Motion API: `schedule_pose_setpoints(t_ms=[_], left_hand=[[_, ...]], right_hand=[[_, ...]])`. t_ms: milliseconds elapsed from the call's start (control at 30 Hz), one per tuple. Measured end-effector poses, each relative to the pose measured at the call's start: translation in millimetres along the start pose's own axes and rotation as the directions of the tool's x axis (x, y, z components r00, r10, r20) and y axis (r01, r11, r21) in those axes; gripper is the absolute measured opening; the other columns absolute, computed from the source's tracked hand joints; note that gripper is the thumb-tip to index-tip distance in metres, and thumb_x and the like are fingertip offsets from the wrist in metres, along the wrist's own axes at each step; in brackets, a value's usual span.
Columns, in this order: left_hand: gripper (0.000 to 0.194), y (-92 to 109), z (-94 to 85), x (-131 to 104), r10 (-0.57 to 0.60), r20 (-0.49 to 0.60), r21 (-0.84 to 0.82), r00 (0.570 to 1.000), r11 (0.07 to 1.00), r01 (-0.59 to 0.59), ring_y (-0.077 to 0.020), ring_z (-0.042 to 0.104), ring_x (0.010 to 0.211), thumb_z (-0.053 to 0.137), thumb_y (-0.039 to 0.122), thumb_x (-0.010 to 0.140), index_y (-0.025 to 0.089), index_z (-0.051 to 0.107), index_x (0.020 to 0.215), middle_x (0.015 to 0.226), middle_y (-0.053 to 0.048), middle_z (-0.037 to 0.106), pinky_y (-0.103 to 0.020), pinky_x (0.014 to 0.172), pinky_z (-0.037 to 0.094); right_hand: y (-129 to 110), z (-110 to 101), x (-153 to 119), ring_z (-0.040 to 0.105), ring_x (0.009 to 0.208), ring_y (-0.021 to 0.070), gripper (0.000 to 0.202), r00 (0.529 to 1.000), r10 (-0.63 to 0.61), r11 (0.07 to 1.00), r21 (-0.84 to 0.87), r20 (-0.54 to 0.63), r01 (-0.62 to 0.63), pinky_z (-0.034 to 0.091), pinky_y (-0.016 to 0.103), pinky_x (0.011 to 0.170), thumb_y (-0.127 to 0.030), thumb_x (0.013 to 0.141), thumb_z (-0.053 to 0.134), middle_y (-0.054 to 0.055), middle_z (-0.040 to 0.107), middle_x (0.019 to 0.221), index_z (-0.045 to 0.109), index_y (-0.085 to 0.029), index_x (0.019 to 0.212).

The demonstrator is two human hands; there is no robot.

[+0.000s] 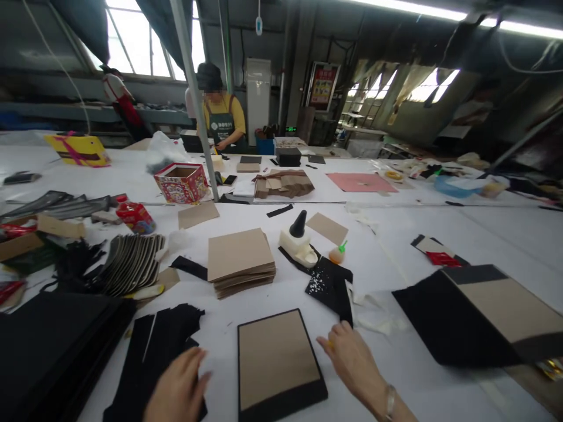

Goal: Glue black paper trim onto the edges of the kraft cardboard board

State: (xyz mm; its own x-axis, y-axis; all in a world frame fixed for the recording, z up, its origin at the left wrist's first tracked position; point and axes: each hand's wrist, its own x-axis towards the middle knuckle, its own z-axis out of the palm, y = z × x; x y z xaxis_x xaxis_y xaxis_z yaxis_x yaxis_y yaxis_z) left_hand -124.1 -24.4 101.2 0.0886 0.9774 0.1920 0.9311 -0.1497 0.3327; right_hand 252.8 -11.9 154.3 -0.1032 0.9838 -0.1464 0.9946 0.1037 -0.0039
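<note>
Brown unlabelled board (277, 358) between left hand (178, 390) on black sheets (162, 346) and right hand (352, 357), fingers loose, empty.

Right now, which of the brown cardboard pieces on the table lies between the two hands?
The brown board with the black border, flat between the left hand and right hand. The stack of cardboard sheets lies farther away, borderless.

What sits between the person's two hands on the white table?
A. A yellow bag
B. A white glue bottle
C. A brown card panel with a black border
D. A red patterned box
C. The brown card panel with black border lies flat between the left hand and the right hand; the glue bottle stands farther back.
</note>
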Motion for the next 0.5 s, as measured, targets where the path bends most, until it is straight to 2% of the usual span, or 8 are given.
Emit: schedule_pose_setpoints(t_ms=[33,100,133,200,267,333,433,500], left_hand=[[0.033,32,17.8,-1,0.049,0.152,-0.05,0.987,0.998,-0.041,-0.0208,0.059,0.107,0.049,0.039,0.08,0.026,0.064,0.106,0.116,-0.005,0.065,-0.032,0.093,0.049],[0.041,89,50.2,1,0.07,0.401,-0.123,0.913,0.992,-0.022,-0.0236,0.048,0.122,0.052,0.025,0.075,0.025,0.06,0.115,0.132,-0.005,0.054,-0.037,0.105,0.038],[0.045,111,63.8,3,0.07,0.477,-0.17,0.876,0.985,0.014,-0.0247,0.042,0.127,0.053,0.024,0.074,0.025,0.057,0.119,0.138,-0.005,0.048,-0.039,0.109,0.032],[0.052,139,84.3,8,0.065,0.583,-0.227,0.81,0.97,0.085,-0.0265,0.031,0.134,0.049,0.022,0.076,0.022,0.049,0.127,0.146,-0.008,0.036,-0.043,0.112,0.024],[0.056,149,97.2,11,0.033,0.641,-0.235,0.767,0.959,0.155,-0.0292,0.024,0.137,0.048,0.022,0.076,0.019,0.043,0.132,0.149,-0.011,0.029,-0.048,0.112,0.021],[0.057,148,105.9,9,0.006,0.664,-0.231,0.748,0.953,0.198,-0.0321,0.021,0.137,0.049,0.024,0.077,0.017,0.041,0.133,0.149,-0.015,0.027,-0.051,0.112,0.02],[0.055,144,115.3,5,-0.008,0.663,-0.235,0.748,0.947,0.218,-0.0338,0.019,0.137,0.047,0.025,0.079,0.016,0.041,0.134,0.149,-0.016,0.027,-0.053,0.111,0.02],[0.053,143,119.2,3,-0.021,0.661,-0.232,0.75,0.945,0.231,-0.0334,0.02,0.137,0.045,0.025,0.082,0.018,0.04,0.134,0.148,-0.016,0.027,-0.054,0.111,0.02]], right_hand=[[10,-11,0,0.059,0.087,0.0302,0.035,0.999,0.013,1.0,-0.028,-0.03,-0.014,0.045,0.042,0.075,-0.036,0.094,0.04,0.01,0.062,0.084,0.064,-0.02,0.076],[32,-31,5,0.061,0.078,0.029,0.032,0.997,0.078,0.996,-0.033,-0.013,-0.079,0.044,0.038,0.064,-0.043,0.091,0.044,0.008,0.062,0.081,0.063,-0.023,0.074],[42,-38,9,0.062,0.073,0.0278,0.032,0.991,0.132,0.991,-0.009,0.022,-0.131,0.043,0.036,0.059,-0.046,0.09,0.044,0.007,0.062,0.076,0.061,-0.024,0.073],[56,-46,20,0.061,0.062,0.0242,0.037,0.976,0.187,0.972,0.121,0.112,-0.2,0.04,0.033,0.054,-0.051,0.09,0.04,0.004,0.061,0.065,0.059,-0.025,0.071],[59,-49,34,0.056,0.054,0.0201,0.042,0.971,0.139,0.912,0.356,0.196,-0.203,0.04,0.03,0.052,-0.056,0.089,0.035,0.0,0.055,0.055,0.058,-0.026,0.071],[46,-46,50,0.05,0.049,0.0163,0.041,0.968,0.029,0.773,0.609,0.249,-0.18,0.04,0.027,0.05,-0.057,0.087,0.037,-0.003,0.049,0.051,0.058,-0.024,0.076],[7,-37,75,0.047,0.049,0.0136,0.033,0.953,-0.122,0.575,0.802,0.279,-0.161,0.04,0.024,0.05,-0.052,0.083,0.047,-0.006,0.046,0.054,0.059,-0.021,0.084],[-24,-30,91,0.049,0.053,0.0133,0.029,0.94,-0.224,0.533,0.84,0.258,-0.104,0.04,0.023,0.052,-0.046,0.083,0.05,-0.005,0.051,0.059,0.06,-0.019,0.088]])
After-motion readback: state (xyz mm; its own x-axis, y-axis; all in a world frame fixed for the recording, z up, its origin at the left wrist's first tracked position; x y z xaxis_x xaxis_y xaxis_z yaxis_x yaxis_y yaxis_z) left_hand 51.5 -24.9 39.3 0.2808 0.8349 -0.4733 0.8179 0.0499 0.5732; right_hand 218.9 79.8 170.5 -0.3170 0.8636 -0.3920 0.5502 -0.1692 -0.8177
